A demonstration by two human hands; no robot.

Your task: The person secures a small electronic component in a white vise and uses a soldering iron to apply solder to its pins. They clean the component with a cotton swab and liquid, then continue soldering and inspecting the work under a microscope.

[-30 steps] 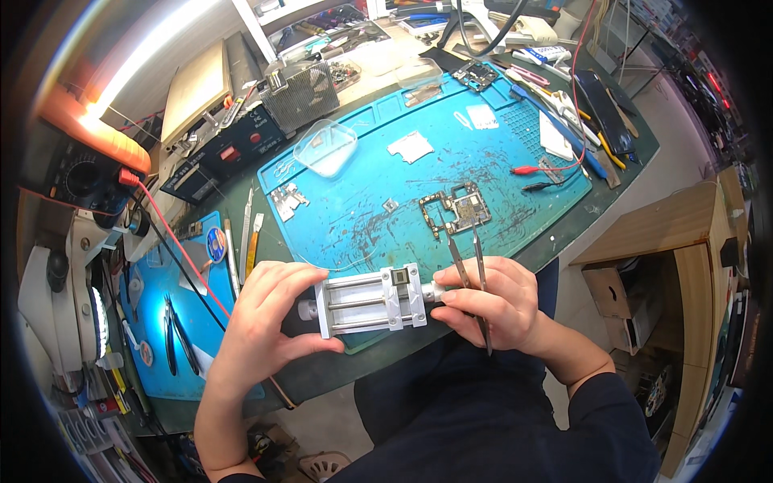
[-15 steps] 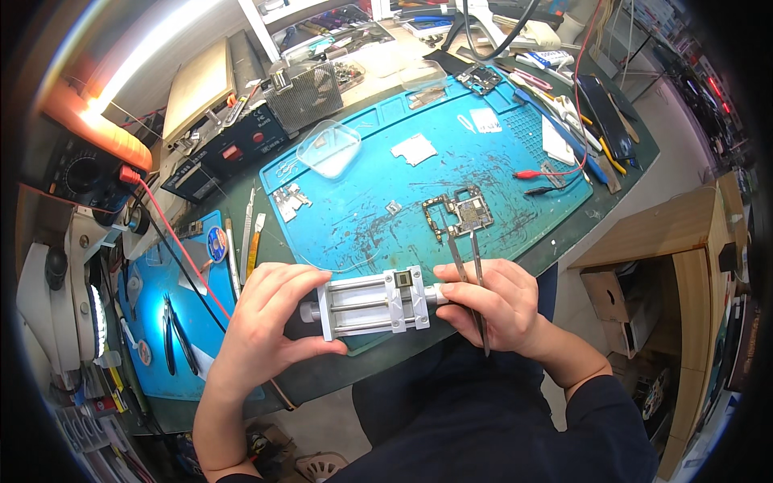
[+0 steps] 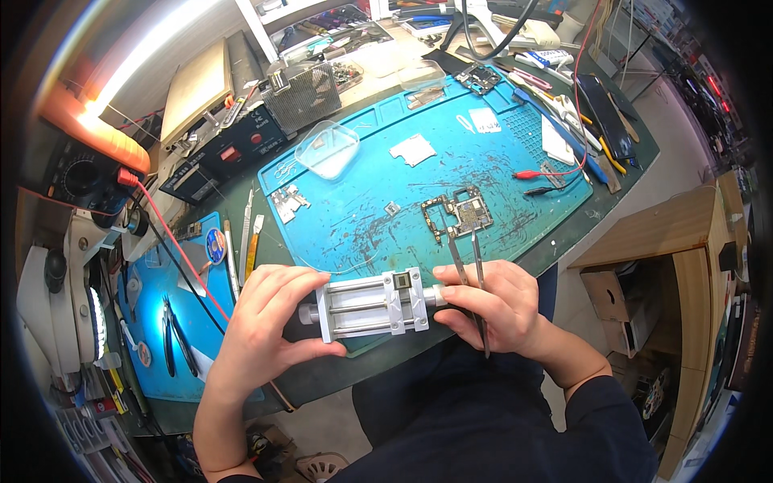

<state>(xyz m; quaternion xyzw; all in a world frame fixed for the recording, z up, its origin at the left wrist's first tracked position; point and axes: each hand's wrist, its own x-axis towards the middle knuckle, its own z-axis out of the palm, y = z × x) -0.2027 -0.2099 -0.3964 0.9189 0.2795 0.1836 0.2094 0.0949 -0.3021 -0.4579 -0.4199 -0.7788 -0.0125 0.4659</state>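
Note:
My left hand (image 3: 270, 322) is closed on the left end of a silver metal clamp fixture (image 3: 360, 306) with parallel rods. A small dark square chip (image 3: 402, 280) sits between the fixture's jaws at their far end. With its fingertips, my right hand (image 3: 495, 306) pinches the round knob (image 3: 435, 295) on the fixture's right end. A pair of metal tweezers (image 3: 479, 274) lies in the same hand, its tips pointing away from me. Just beyond those tips, a phone circuit board (image 3: 459, 213) rests on the blue mat (image 3: 362, 201).
Metal shield pieces (image 3: 413, 150), a clear plastic box (image 3: 328, 150) and a tiny part (image 3: 392, 209) lie on the mat. Red and black probe leads (image 3: 527, 175) cross its right side. Black pliers (image 3: 171, 338) and slim hand tools (image 3: 248, 241) lie left of my hands.

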